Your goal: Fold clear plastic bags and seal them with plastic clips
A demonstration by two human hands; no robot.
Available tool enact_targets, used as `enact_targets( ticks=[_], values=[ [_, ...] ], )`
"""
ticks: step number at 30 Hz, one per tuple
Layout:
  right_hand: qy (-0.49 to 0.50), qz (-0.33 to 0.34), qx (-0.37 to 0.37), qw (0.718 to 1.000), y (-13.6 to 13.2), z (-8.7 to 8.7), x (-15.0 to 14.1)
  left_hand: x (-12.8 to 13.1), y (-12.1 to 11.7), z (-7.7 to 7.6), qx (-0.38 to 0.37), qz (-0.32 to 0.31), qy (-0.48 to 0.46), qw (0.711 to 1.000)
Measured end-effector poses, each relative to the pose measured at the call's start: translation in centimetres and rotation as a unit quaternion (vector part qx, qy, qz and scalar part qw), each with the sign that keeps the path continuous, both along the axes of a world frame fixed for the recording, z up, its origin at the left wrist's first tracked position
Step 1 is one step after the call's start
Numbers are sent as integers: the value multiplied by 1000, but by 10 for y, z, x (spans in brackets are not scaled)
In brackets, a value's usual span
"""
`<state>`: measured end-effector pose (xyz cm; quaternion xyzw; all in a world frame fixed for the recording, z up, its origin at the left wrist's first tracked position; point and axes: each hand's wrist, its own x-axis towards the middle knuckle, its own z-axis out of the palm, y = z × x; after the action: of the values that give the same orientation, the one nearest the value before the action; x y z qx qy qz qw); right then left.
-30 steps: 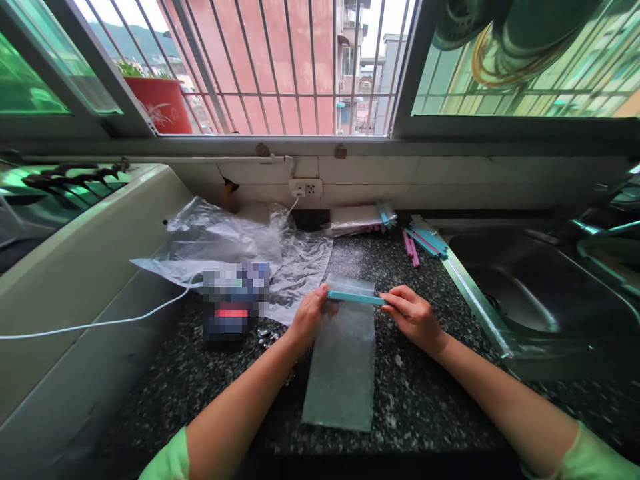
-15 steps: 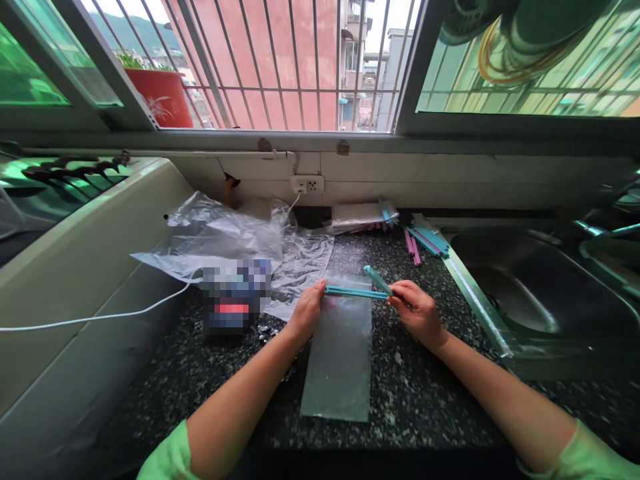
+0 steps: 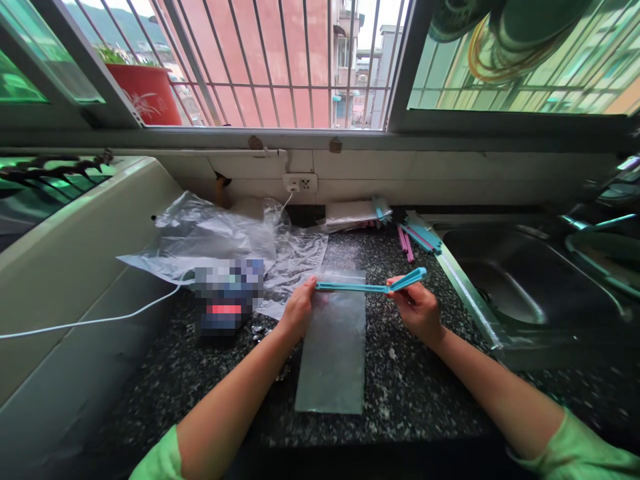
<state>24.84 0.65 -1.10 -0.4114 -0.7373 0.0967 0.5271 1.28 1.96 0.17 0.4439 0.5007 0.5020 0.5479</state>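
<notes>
The clip (image 3: 361, 288) is slim, light blue and hinged, and it stands open. One bar lies level across the bag (image 3: 331, 353), from nine to three o'clock, near the bag's twelve o'clock edge; from the hinge at three, the other bar points toward two. The bag is clear, flat and rectangular, its length running roughly twelve to six.

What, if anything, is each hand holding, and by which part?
One opened blue sealing clip: left hand at one bar's free end, right hand near the hinge. Whether the left also pinches the clear bag is unclear.
</notes>
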Motion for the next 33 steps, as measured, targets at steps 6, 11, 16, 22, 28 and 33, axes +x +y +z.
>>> enact_targets(
  ticks=[6,11,16,22,28,33],
  values=[
    [125,39,-71,989,-2,-4,-2,0,-1,5,-15,0,-32,999],
    [178,55,-109,976,-7,3,-7,0,-1,6,-23,8,-40,999],
    [185,51,-123,974,-9,11,-10,-1,0,5,-20,1,-49,999],
    [211,43,-158,964,-11,18,-14,0,-1,8,-36,23,-57,997],
    [272,67,-205,938,-9,14,-14,-1,0,7,-39,15,-66,997],
    [319,104,-226,915,-9,11,-15,0,0,7,-42,23,-60,997]
  ],
)
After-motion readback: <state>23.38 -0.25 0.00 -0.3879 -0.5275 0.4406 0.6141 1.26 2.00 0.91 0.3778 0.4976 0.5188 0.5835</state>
